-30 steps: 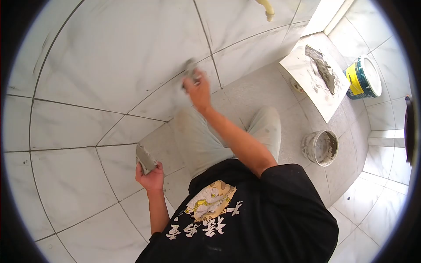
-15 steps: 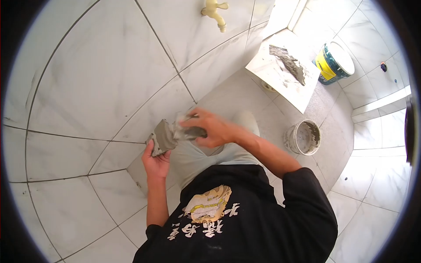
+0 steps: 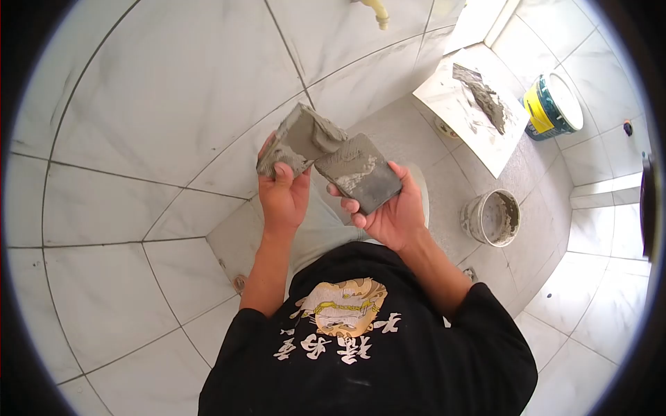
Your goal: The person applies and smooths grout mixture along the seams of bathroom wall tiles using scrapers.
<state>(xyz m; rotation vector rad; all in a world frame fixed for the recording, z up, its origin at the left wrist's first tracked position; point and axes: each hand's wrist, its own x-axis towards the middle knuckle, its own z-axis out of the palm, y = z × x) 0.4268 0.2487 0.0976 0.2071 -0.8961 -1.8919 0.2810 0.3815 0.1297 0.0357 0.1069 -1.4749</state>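
Note:
My left hand grips a piece of tile whose upper face is coated with grey mortar, thickest along its right part. In my right hand is a flat, dark rectangular trowel, its face up and smeared with mortar near the upper left. The trowel's upper-left corner meets or overlaps the right edge of the coated piece; whether they touch is unclear. Fingers of both hands wrap round the edges of what they hold.
A white board with a heap of mortar lies at the upper right. Beside it stands a green and yellow bucket. A smaller mortar-stained bucket stands below. A tap juts from the tiled wall.
Both hands have moved up, the left also to the right. My right hand has turned over, so the trowel's mortar-smeared face now shows. The camera view has shifted slightly.

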